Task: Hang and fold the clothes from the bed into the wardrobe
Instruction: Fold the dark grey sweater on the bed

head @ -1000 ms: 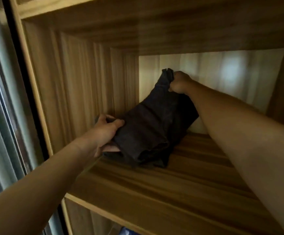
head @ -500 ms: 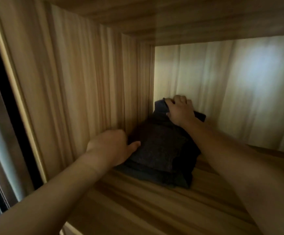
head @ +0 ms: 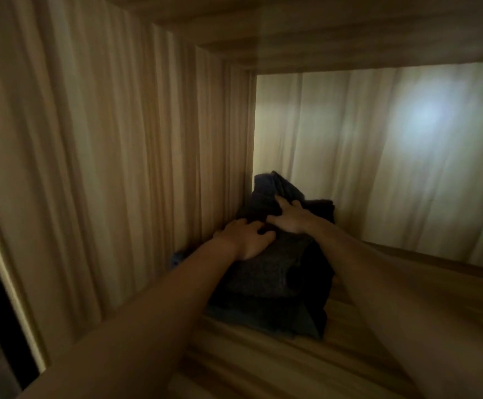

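A dark folded garment (head: pixel 269 280) lies on the wooden wardrobe shelf (head: pixel 263 364), pushed into the back left corner. My left hand (head: pixel 246 239) lies on its top near the side wall, fingers bent down over the cloth. Just behind it, my right hand (head: pixel 289 217) presses on the upper part of the garment with fingers spread. A fold of cloth stands up behind my right hand against the back panel. My forearms hide the garment's left edge and part of its right side.
The wardrobe's left side wall (head: pixel 119 168) runs close beside the garment, and the pale back panel (head: pixel 407 154) is right behind it. Bare shelf stretches to the right and front. A small bluish bit (head: pixel 177 257) shows by my left forearm.
The garment went from held up by one end to lying folded in the corner. Both hands moved deeper in and now sit close together on top of it.
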A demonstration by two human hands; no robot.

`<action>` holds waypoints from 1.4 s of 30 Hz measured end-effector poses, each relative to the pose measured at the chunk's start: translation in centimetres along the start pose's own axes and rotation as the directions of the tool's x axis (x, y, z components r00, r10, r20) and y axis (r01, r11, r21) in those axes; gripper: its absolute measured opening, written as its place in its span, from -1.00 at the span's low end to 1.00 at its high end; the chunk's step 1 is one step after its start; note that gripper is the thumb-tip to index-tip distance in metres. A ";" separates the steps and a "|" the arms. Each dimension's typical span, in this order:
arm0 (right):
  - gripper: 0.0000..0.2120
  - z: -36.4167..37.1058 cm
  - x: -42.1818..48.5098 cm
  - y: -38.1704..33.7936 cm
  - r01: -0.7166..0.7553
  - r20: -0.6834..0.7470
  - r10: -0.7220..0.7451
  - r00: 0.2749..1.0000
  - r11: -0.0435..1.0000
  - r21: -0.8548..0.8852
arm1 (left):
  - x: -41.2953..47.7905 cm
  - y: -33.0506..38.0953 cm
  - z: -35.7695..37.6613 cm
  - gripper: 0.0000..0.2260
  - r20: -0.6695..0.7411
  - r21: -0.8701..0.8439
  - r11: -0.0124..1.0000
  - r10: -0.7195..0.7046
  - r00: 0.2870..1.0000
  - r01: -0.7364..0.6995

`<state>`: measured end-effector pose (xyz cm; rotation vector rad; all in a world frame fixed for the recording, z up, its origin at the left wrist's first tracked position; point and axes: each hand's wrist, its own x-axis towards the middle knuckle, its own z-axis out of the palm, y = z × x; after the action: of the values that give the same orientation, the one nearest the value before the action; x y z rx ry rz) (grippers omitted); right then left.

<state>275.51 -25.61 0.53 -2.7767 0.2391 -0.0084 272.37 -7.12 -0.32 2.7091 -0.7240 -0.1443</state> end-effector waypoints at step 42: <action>-0.29 -0.1 -30.2 0.1 -0.016 0.002 0.016 1.000 1.000 0.000 | -16.2 -1.8 -0.7 -0.49 -0.178 -0.078 0.991 0.097 0.979 -0.112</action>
<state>245.75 -20.72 1.30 -2.7745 0.2604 -0.0013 259.29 2.66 -0.08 2.5543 -0.7865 0.0833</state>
